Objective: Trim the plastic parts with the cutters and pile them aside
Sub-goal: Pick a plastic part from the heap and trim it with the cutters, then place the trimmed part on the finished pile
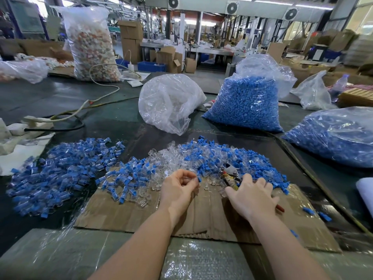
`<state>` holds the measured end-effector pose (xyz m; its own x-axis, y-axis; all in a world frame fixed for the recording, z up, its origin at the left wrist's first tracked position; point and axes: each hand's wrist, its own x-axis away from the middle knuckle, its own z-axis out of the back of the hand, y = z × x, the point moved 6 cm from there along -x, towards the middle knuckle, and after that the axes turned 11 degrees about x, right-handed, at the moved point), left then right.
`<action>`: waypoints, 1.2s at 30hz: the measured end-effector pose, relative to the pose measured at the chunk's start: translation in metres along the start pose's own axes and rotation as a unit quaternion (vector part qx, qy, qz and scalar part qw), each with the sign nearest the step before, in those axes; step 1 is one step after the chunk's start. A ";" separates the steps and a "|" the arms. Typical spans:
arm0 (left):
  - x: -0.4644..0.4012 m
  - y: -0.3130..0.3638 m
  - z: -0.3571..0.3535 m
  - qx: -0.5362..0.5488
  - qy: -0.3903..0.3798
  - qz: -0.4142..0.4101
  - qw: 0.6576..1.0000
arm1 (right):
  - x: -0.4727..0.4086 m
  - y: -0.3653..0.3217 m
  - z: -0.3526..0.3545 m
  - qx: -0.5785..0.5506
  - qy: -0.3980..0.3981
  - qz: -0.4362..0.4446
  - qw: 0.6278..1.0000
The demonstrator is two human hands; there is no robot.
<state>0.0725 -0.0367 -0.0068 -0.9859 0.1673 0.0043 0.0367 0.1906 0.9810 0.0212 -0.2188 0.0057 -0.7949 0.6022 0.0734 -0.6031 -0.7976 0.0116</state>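
My left hand has its fingers curled and pinches a small clear-and-blue plastic part over the cardboard sheet. My right hand grips the cutters, whose metal jaws point up and left beside the pile. A mixed heap of loose blue and clear parts lies just beyond both hands. A larger spread pile of blue-and-clear parts lies to the left on the dark table.
Two clear bags full of blue parts stand at the back and at the right. A nearly empty clear bag sits behind the pile. A power strip with cables lies at the left. A few stray blue parts lie at the right.
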 end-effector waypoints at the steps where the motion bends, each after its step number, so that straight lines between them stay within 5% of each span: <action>1: 0.000 0.000 0.000 0.001 0.000 0.002 1.000 | 0.001 0.000 0.001 -0.013 0.004 -0.004 1.000; 12: -0.004 -0.002 0.001 0.014 0.007 0.021 1.000 | 0.012 -0.015 0.027 -0.026 0.048 0.124 0.991; 18: -0.012 -0.007 0.003 0.115 0.026 0.082 0.990 | 0.031 -0.038 0.036 -0.204 -0.103 0.223 0.948; 27: -0.017 -0.007 0.012 0.094 0.044 0.082 0.991 | 0.052 -0.039 0.033 -0.235 -0.235 0.223 0.916; 36: -0.022 -0.009 0.014 0.074 0.069 0.102 0.990 | 0.055 -0.040 0.032 -0.242 -0.278 0.217 0.904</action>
<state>0.0957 -0.0285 -0.0180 -0.9678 0.0860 0.2364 0.2515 0.3082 0.9175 0.0037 -0.1555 0.0416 -0.8887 0.0182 0.4582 -0.3079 -0.7643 -0.5667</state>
